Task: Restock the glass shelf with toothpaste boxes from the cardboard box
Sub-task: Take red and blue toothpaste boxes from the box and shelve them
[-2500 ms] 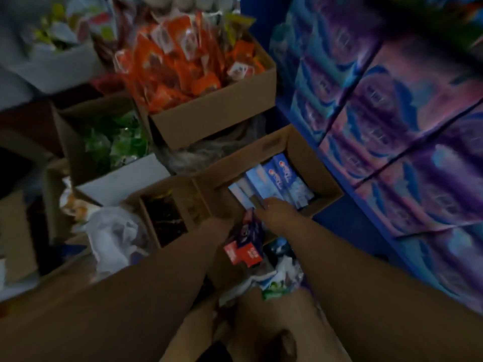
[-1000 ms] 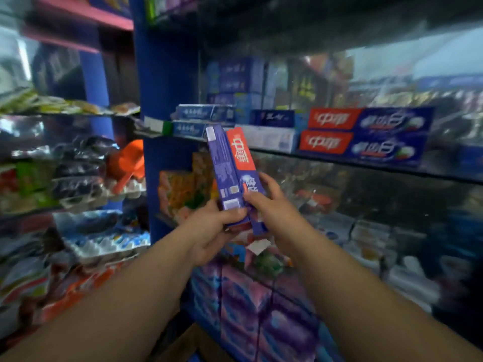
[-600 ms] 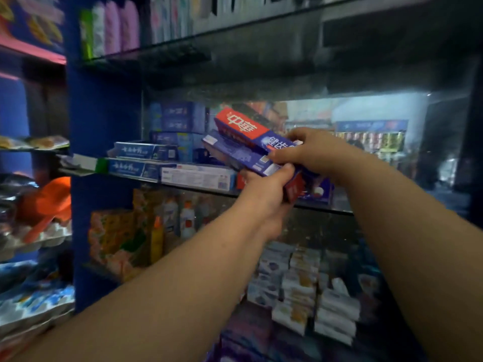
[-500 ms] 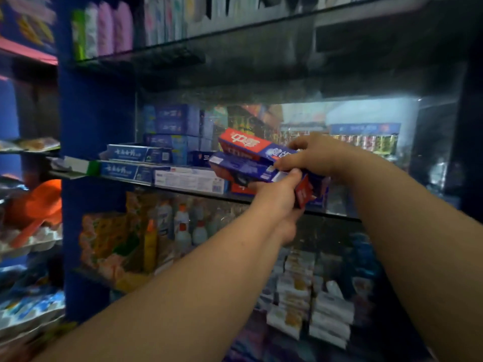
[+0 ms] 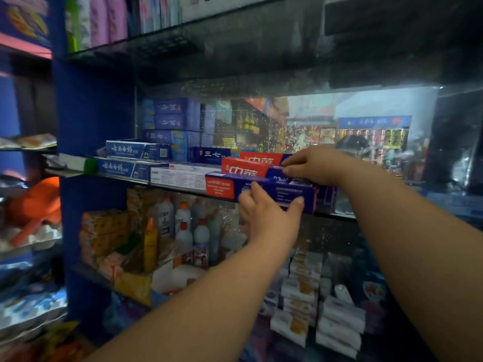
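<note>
Two red-and-blue toothpaste boxes lie lengthwise at the front of the glass shelf (image 5: 125,176). My left hand (image 5: 269,218) grips the lower toothpaste box (image 5: 258,188) from below and in front. The upper toothpaste box (image 5: 248,169) rests on top of it, with my right hand (image 5: 316,165) holding its right end from above. More red toothpaste boxes (image 5: 261,157) lie just behind. Blue toothpaste boxes (image 5: 138,150) and a white box (image 5: 180,176) fill the shelf to the left. The cardboard box is out of view.
A stack of blue boxes (image 5: 170,118) stands at the back left of the shelf. Below, a lower shelf holds bottles (image 5: 183,228) and orange packets (image 5: 104,231). White packs (image 5: 313,309) are piled lower right. A blue upright post (image 5: 86,113) bounds the left side.
Both hands have lowered the two boxes from tilted in the air onto the shelf edge. The boxes now lie level, and my left hand has shifted under the lower one.
</note>
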{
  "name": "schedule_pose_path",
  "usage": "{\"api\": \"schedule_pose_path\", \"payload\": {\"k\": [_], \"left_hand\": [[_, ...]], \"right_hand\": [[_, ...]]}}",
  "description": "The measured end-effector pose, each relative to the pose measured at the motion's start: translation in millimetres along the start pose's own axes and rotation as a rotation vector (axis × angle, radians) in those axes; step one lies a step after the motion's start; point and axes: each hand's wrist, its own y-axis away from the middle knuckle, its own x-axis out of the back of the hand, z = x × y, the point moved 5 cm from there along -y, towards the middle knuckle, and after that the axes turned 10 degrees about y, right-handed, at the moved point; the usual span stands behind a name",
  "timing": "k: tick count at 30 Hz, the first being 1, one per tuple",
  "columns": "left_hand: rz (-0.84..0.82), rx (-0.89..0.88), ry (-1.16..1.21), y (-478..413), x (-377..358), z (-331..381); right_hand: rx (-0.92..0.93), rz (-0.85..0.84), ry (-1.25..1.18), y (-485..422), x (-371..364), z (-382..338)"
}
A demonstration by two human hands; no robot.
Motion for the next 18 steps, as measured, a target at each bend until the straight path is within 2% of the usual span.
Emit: {"api": "schedule_pose_path", "payload": {"k": [2,4,7,11,18], "left_hand": [[0.044,-0.084,-0.037,-5,3,-4],[0.016,-0.109,-0.091,-11,2,-10],[0.004,-0.157,-0.129,-13,-2,-11],[-0.002,-0.179,-0.168,-11,-5,-11],[-0.107,-0.198,-0.241,-1,-21,-11]], "right_hand": [[0.022,0.033,0.042,-4,-5,-4],[0.012,0.03,0.032,-6,-9,-5],[-0.037,0.021,-0.043,-6,-9,1],[-0.092,0.115,-0.153,1,-5,8],[-0.105,0.076,0.026,11,-16,-10]]}}
